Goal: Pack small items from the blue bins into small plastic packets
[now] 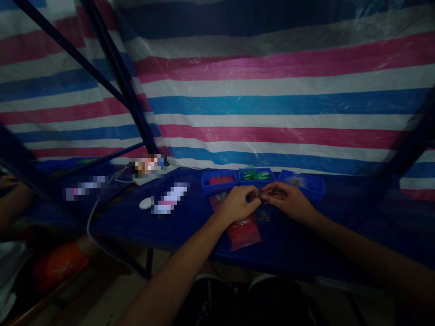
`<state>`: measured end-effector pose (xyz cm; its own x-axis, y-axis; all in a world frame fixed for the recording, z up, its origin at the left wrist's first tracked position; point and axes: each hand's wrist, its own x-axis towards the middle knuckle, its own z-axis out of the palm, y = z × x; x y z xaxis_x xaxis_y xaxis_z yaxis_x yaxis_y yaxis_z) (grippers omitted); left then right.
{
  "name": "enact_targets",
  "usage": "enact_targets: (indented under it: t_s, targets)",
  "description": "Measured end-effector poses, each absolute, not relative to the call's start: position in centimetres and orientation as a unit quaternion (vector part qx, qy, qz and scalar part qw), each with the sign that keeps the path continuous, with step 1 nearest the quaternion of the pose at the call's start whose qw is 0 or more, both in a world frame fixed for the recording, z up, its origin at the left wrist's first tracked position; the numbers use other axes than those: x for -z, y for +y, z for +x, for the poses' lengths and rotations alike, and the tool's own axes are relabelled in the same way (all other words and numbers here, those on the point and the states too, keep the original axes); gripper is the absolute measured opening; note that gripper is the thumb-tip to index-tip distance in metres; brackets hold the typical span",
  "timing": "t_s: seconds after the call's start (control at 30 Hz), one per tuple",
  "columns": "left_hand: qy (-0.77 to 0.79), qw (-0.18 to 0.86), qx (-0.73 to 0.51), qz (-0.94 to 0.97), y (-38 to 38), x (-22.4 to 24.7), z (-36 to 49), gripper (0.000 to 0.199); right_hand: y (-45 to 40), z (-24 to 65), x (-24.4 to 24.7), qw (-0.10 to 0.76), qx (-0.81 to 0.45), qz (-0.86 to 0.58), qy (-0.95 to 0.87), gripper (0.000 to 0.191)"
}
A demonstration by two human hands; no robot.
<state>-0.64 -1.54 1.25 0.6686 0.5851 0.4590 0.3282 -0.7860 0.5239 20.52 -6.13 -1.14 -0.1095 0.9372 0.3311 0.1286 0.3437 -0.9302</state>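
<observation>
My left hand (240, 202) and my right hand (286, 199) meet over the blue table, both with fingers pinched. Whatever sits between the fingertips is too small and dark to make out. Under and beside my left hand lie red plastic bags (245, 233), partly covered by the hand. A small clear bag (263, 215) with dark bits in it rests just below my fingertips. Behind the hands stand three blue bins: one with red material (221, 180), one with green packets (254, 174), and one with clear plastic bags (296, 180).
Left of the bags lie a phone-like blurred item (171, 198) and a white oval object (146, 203). A power strip (155, 175) with a cable is farther back. Blue metal posts (137, 113) and a striped sheet (272, 104) enclose the table. Another person's arm (15, 201) shows at far left.
</observation>
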Motion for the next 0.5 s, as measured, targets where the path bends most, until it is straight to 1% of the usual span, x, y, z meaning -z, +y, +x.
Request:
enact_targets:
  t_s: [0.23,0.5]
  targets:
    - [0.26,0.207,-0.317,0.888,-1.28,-1.01,-0.64,0.016,-6.02,20.86,0.94,0.538,-0.399,-0.419,-0.613,0.038]
    - [0.26,0.199,-0.3,0.896,-1.29,-1.24,-0.75,0.019,-5.73,21.16,1.1,0.537,-0.391,-0.423,-0.617,0.036]
